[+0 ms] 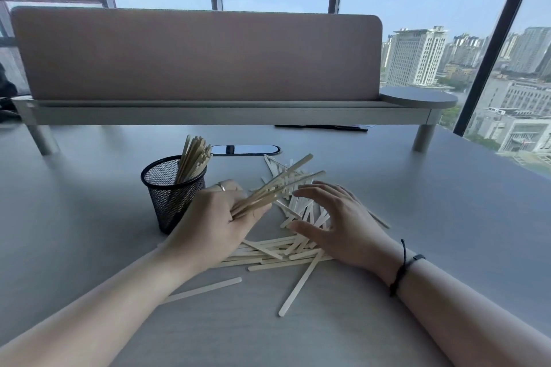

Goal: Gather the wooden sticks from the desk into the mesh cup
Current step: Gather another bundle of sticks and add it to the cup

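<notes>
1. The wooden sticks sit in three lots. A bundle [275,189] is gripped in the left hand [214,223], fanning up and to the right over the desk. A loose heap [286,244] lies crisscrossed on the grey desk [89,247] between and under both hands. A third lot [193,158] already stands upright in the black mesh cup [170,197], leaning to the cup's right side.

2. The left hand's fingers are curled round the bundle near its lower end, with the long ends sticking out free. To my eye that grip is low, so the bundle could splay or shed a stick as it swings toward the cup.

3. The right hand [337,223] hovers over the heap with fingers spread and lightly bent, holding nothing. If it rakes too hard, I'd expect it to scatter the flat sticks further rather than collect them.

4. The cup stands just left of the left hand, close to its knuckles. It looks light and its sticks lean one way, so a nudge from the hand or a bundle driven in at an angle might tip it and spill what is already gathered.

5. Two stray sticks lie apart from the heap, one [205,289] by the left forearm and one [301,283] pointing toward the near edge. A dragging forearm could sweep either off the desk.

6. Beyond the heap a dark oval cable slot [246,149] is set in the desk; a stick pushed that way might slip in.
</notes>
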The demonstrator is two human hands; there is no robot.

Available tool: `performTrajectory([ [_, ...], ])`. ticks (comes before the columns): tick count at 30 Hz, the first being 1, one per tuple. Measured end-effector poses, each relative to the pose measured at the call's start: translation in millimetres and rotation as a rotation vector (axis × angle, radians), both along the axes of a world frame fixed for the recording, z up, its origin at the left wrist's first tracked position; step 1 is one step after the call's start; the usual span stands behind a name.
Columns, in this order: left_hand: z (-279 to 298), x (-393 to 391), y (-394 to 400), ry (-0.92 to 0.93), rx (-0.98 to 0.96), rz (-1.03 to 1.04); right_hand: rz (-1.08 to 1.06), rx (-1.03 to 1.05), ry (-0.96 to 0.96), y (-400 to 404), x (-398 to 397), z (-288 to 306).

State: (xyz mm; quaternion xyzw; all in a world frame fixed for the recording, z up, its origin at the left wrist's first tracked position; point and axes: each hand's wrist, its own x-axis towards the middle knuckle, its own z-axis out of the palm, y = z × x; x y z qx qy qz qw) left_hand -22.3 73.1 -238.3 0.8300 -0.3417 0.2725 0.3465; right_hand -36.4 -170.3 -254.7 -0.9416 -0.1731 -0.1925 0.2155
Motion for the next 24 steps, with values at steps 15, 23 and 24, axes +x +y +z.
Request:
performTrajectory([
  [15, -0.6, 1.4, -1.9, 0.403, -0.513, -0.148, -0.003, -0.062, -0.23, -8.2, 1.9, 5.2],
  [23, -9.2, 2.1, -0.6, 0.483, -0.574, -0.197, 0.075, -0.129, 0.044, -12.6, -3.2, 7.5],
  [24, -9.8, 2.6, -0.3, 0.486, -0.579, -0.193, 0.078, -0.113, 0.074, -12.9, -4.6, 9.6],
])
